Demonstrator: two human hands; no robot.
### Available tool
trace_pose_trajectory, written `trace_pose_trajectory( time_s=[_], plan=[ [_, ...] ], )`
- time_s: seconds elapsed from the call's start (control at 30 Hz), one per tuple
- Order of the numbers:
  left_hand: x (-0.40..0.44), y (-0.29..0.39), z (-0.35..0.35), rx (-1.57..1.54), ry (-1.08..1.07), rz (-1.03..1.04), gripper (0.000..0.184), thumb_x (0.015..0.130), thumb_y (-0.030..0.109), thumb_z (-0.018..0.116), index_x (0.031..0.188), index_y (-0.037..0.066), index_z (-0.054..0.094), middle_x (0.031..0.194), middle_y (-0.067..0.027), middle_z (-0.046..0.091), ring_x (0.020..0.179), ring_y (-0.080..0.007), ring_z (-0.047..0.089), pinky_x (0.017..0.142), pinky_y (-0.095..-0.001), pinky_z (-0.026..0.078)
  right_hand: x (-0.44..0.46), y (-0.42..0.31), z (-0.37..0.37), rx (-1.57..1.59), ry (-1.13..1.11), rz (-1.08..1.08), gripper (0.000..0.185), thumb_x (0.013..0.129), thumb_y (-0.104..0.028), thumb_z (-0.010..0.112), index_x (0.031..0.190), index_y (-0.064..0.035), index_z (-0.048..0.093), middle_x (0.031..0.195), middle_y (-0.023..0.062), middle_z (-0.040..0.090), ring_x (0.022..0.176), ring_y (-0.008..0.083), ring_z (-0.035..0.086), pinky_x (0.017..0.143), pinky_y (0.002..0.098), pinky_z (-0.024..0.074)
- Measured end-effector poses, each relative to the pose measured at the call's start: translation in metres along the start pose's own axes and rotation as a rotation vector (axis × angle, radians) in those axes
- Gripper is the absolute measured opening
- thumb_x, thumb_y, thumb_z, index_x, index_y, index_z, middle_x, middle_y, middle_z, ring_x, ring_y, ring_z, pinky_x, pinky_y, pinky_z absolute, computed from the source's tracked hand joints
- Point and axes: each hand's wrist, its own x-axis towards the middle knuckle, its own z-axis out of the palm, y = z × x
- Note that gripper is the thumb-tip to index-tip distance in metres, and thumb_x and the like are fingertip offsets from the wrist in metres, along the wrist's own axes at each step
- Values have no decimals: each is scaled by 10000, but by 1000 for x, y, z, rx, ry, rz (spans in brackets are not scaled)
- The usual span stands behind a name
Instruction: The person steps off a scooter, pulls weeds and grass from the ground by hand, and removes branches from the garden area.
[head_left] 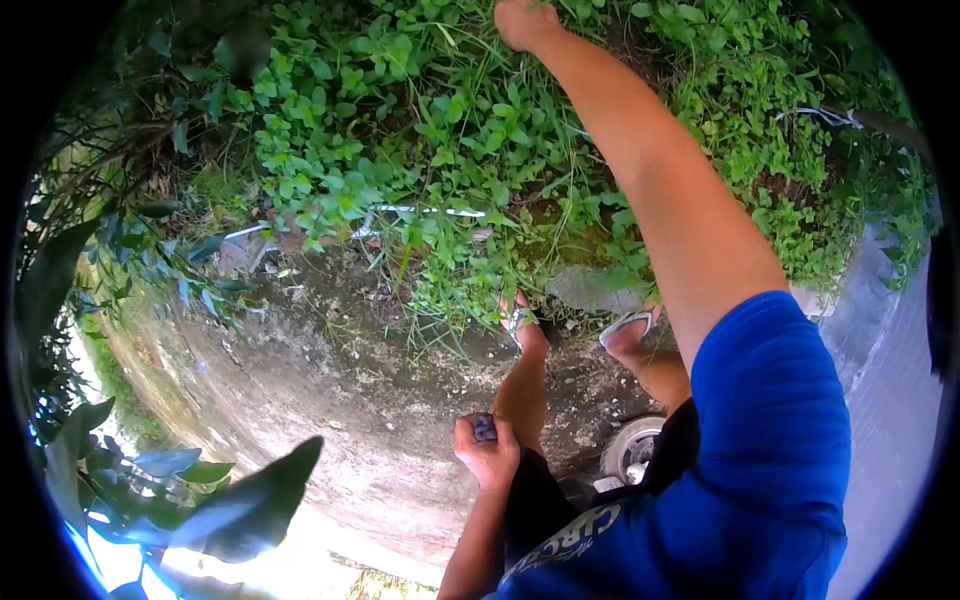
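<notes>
Right hand reaches into the leafy green plants at the top edge of the view; its fingers are out of sight, so whether they are spread or pinched cannot be told. Left hand, well below it, is curled closed around a small dark item, whose kind is unclear. The plants spread to both sides of the right hand, low, dense and broad-leaved, with grass blades among them. Rough stained ground lies beyond and beside the left hand. Between the two hands' levels, sandalled feet stand near the plants' edge. A wheel, partly hidden by dark shorts, sits to the left hand's right in the view.
</notes>
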Motion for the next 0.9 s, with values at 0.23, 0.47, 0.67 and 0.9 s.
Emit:
trace_pose_trajectory(
  time_s=[0.23, 0.47, 0.67, 0.9],
  plan=[
    [7, 0, 10, -18, -9, 20, 239, 805, 134, 737, 778, -5, 545, 680, -164, 587, 573, -327, 556, 559, -437, 457, -19, 16, -49, 58, -127, -139, 347, 943, 25, 546, 1284, -19, 588, 1207, 227, 643, 1080, 364, 658, 830, 523, 573],
    [3, 14, 20, 65, -48, 17, 241, 784, 149, 731, 757, 0, 544, 697, -183, 591, 640, -384, 596, 608, -474, 475, -125, -17, -118, 359, -523, -256, 281, 900, 76, 448, 1104, 28, 635, 998, 222, 634, 917, 296, 665, 784, 444, 606],
    [-7, 20, 24, 129, -101, 63, 216, 765, 123, 715, 772, 2, 536, 725, -204, 579, 670, -450, 585, 620, -524, 468, -252, -22, -159, 461, -637, -440, 371, 795, 166, 479, 1145, 124, 595, 828, 200, 620, 707, 257, 662, 618, 395, 625],
    [-12, 18, 29, 188, -94, 116, 257, 759, 162, 726, 800, -6, 536, 738, -218, 573, 673, -451, 579, 620, -529, 465, -318, -12, -213, 617, -566, -672, 406, 722, 65, 628, 1124, 113, 596, 739, 215, 639, 675, 362, 679, 599, 447, 545]
  ],
)
